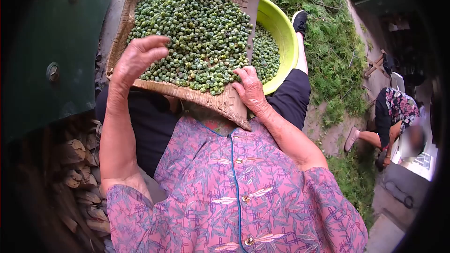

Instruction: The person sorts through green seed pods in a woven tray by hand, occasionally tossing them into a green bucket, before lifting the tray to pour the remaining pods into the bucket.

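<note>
A woven winnowing tray [225,105] rests over my lap, heaped with small round green fruits [192,33]. My left hand [140,61] is raised above the tray's left side, its fingers bent but apart, with nothing visible in them. My right hand [251,89] rests at the tray's near right corner. Its fingers are slightly bent and apart, and their tips touch the fruits there. Beyond the tray's right edge stands a yellow-green basin [285,37], partly under it, with more of the same fruits inside.
Cut green branches [328,47] cover the ground ahead and to the right. Split firewood [86,178] is stacked at the lower left beside a dark green metal panel [47,42]. Another person [398,107] in a floral top bends over at the far right.
</note>
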A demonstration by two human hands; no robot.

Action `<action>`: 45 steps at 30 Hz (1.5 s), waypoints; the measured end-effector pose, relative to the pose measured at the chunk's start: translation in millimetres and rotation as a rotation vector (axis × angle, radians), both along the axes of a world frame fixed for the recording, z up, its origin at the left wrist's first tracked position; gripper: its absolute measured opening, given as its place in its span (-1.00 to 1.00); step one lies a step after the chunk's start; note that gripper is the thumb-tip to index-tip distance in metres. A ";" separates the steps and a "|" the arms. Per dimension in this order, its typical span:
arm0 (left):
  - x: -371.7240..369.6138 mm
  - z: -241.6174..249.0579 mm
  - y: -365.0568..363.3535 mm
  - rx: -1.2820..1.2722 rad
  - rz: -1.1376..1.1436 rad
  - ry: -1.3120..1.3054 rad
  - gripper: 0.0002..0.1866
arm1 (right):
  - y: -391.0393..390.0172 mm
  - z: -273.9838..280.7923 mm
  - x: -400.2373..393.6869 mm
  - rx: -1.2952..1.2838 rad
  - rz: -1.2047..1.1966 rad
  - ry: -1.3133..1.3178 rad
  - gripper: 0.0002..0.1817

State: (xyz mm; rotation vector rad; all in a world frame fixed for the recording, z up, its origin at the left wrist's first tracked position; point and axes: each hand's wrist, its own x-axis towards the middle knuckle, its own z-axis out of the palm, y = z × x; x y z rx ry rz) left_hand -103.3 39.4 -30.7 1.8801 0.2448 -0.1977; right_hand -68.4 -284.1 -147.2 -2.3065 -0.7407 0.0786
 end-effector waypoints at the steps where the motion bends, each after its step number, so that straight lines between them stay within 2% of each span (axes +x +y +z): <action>1: 5.9 -2.2 6.8 -0.059 0.129 -0.086 -0.65 | 2.1 -0.6 2.8 -0.033 0.010 0.012 -0.58; 3: 11.1 -10.4 21.5 -0.268 0.342 -0.094 -0.64 | 0.9 -3.5 13.2 -0.046 0.059 0.019 -0.59; 5: 12.6 -22.9 31.7 -0.363 0.567 -0.051 -0.70 | 0.2 -5.1 23.5 -0.028 0.126 0.048 -0.58; 8: 12.6 -27.9 38.1 -0.430 0.675 -0.027 -0.70 | -3.8 -13.7 37.3 0.007 0.097 0.118 -0.63; 11: 11.8 -25.6 34.0 -0.435 0.640 -0.066 -0.70 | -13.5 -25.0 55.0 0.005 0.016 0.087 -0.68; 13: 11.6 -26.1 30.7 -0.439 0.615 -0.077 -0.70 | -13.4 -21.8 61.9 -0.024 -0.163 -0.007 -0.67; 14: 14.3 -26.7 29.5 -0.440 0.617 -0.083 -0.70 | -12.3 -15.0 63.5 0.024 -0.250 0.054 -0.66; 17: 18.5 -26.0 26.0 -0.420 0.593 -0.086 -0.70 | 1.9 2.4 55.4 0.065 -0.226 -0.068 -0.65; 19: 22.0 -29.4 26.4 -0.411 0.591 -0.063 -0.71 | 13.5 10.5 37.4 0.116 -0.143 -0.008 -0.67; 21: 23.1 -32.4 28.2 -0.393 0.502 -0.029 -0.71 | 23.0 16.4 18.5 0.123 -0.007 0.169 -0.67; 23: 22.6 -34.3 25.8 -0.382 0.490 -0.017 -0.71 | 33.1 21.3 -0.8 0.090 0.133 0.161 -0.65; 25: 23.5 -35.6 21.2 -0.363 0.455 -0.004 -0.71 | 39.1 18.3 -13.9 0.079 0.189 0.269 -0.59; 31: 21.5 -34.5 11.2 -0.327 0.426 0.000 -0.70 | 47.7 19.0 -22.8 0.030 0.143 0.170 -0.62; 37: 20.0 -38.5 3.6 -0.342 0.409 0.010 -0.70 | 54.4 13.2 -19.2 -0.016 0.061 0.150 -0.81; 40: 18.3 -37.1 1.9 -0.334 0.415 0.005 -0.70 | 46.7 1.5 1.8 0.006 -0.006 0.005 -0.92; 45: 17.8 -35.6 1.8 -0.329 0.423 -0.001 -0.70 | 26.3 1.3 23.4 -0.038 -0.103 -0.066 -0.87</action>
